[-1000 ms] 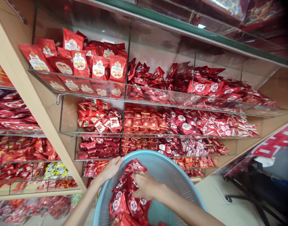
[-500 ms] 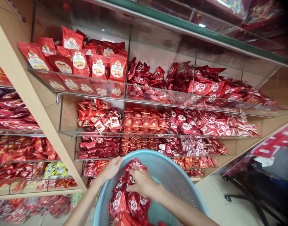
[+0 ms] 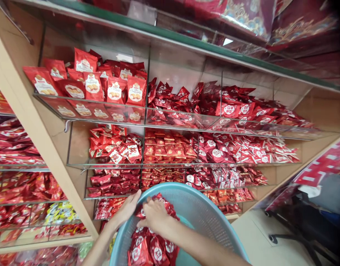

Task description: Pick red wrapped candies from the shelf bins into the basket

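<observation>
A blue plastic basket with perforated walls stands before me, below the shelves. My left hand is closed over its left rim, fingertips at the edge. Inside it, my right hand is curled, palm down, on a heap of red candy packets along the left side. The packets are shiny and bear round white labels. Those between my thumb and fingers are partly hidden by the hand. The basket's right side shows bare blue plastic.
Glass-fronted shelves hold several kinds of red packets, larger cookie packets at upper left. A wooden upright divides them from more shelves at left. Boxes sit overhead on a glass shelf. A black wheeled chair stands right.
My right hand has shifted a little left and up over the packets, nearer the left rim. My left hand stays on the rim. The view has tilted slightly upward.
</observation>
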A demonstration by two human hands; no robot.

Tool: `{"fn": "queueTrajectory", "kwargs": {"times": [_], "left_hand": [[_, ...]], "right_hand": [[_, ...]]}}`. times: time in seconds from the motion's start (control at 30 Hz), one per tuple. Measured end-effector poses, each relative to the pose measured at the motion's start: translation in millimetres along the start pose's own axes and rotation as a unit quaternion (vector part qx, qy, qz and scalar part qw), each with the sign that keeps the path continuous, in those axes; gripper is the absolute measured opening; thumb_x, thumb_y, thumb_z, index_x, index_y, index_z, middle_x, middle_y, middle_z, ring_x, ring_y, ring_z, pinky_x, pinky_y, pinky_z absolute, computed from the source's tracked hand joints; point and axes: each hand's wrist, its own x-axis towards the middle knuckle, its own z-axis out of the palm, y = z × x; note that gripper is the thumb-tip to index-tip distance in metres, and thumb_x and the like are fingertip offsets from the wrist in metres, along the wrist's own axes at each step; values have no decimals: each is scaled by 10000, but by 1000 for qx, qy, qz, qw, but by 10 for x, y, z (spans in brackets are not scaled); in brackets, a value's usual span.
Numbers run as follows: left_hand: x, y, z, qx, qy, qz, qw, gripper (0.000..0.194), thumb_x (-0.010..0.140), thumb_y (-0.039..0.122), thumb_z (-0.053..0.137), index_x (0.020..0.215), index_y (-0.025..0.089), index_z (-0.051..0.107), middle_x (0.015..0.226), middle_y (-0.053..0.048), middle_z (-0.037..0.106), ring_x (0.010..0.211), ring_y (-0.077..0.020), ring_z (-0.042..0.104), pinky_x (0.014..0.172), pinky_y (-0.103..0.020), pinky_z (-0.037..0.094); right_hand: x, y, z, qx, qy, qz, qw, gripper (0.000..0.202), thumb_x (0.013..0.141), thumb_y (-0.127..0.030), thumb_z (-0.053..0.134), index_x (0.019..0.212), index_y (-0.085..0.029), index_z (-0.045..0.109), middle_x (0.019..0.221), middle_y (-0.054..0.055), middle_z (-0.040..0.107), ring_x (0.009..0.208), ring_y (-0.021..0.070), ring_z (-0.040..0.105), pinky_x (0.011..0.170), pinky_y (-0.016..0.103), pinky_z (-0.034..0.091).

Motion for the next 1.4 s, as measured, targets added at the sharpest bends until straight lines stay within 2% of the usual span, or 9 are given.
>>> {"fn": "queueTrajectory", "kwargs": {"times": [0.17, 0.3, 0.4, 0.47, 0.57, 0.67, 0.8, 1.03, 1.4], "left_hand": [[-9, 18, -17, -30, -7, 18, 999, 613, 801, 603, 318, 1080, 147, 618, 1142, -34, 625, 1080, -221, 534, 990, -300, 344], [20, -11, -15, -31, 14, -20, 999, 692, 760, 639, 367, 1173, 122, 567, 1254, -80, 538, 1198, -244, 449, 1041, -338, 288], [22, -22, -15, -28, 41, -59, 997, 757, 718, 669, 406, 1181, 91, 558, 1281, -117, 502, 1228, -262, 414, 1062, -366, 254], [17, -16, -15, -35, 45, -53, 997, 748, 703, 671, 424, 1161, 100, 576, 1267, -114, 515, 1220, -262, 424, 1057, -358, 268], [12, -1, -14, -40, 38, -44, 998, 715, 706, 666, 421, 1130, 117, 600, 1247, -100, 535, 1210, -254, 438, 1051, -342, 283], [13, 10, -12, -35, 49, -62, 996, 733, 695, 664, 434, 1134, 99, 593, 1258, -110, 524, 1220, -260, 425, 1058, -355, 274], [10, 18, -13, -37, 51, -64, 996, 727, 696, 648, 443, 1147, 94, 582, 1264, -108, 520, 1226, -252, 418, 1069, -351, 257], [23, -16, -11, -47, 48, -55, 996, 698, 694, 642, 451, 1132, 118, 595, 1264, -89, 522, 1232, -253, 410, 1069, -355, 258], [110, -182, -3, -31, 43, -89, 995, 794, 684, 642, 463, 1224, 62, 510, 1315, -120, 469, 1270, -246, 354, 1093, -344, 199]], "right_hand": [[-256, 68, -462, 43, 99, -61, 992, 477, 714, -503, 588, 1026, -143, 609, 1031, 133, 618, 911, 280, 596, 748, 367, 460], [-596, 241, -1441, 76, 256, -143, 953, 318, 813, -442, 478, 796, -171, 643, 751, 48, 651, 682, 159, 589, 615, 272, 419], [-719, 454, -2313, 90, 380, -195, 900, 270, 832, -363, 457, 836, -165, 641, 755, 27, 647, 657, 108, 551, 638, 248, 400], [-663, 629, -2791, 56, 467, -148, 870, 271, 823, -345, 457, 805, -143, 637, 721, 33, 633, 669, 114, 542, 674, 259, 399], [-407, 865, -3201, -28, 456, 0, 890, 236, 763, -339, 533, 782, -128, 637, 754, 67, 637, 725, 156, 572, 713, 273, 414], [-134, 972, -3282, -69, 397, 135, 905, 332, 729, -383, 578, 934, -125, 618, 974, 137, 622, 889, 230, 588, 754, 297, 440], [7, 935, -3241, -85, 346, 176, 918, 467, 707, -413, 597, 1079, -132, 560, 1126, 172, 564, 1001, 281, 565, 784, 332, 463], [-70, 858, -3377, -53, 187, 170, 966, 344, 695, -358, 590, 893, -77, 607, 718, 93, 630, 602, 192, 597, 505, 266, 458], [2, 796, -3371, -91, 225, 192, 951, 440, 572, -340, 710, 927, -108, 591, 820, 111, 636, 826, 253, 616, 657, 296, 505]]}}
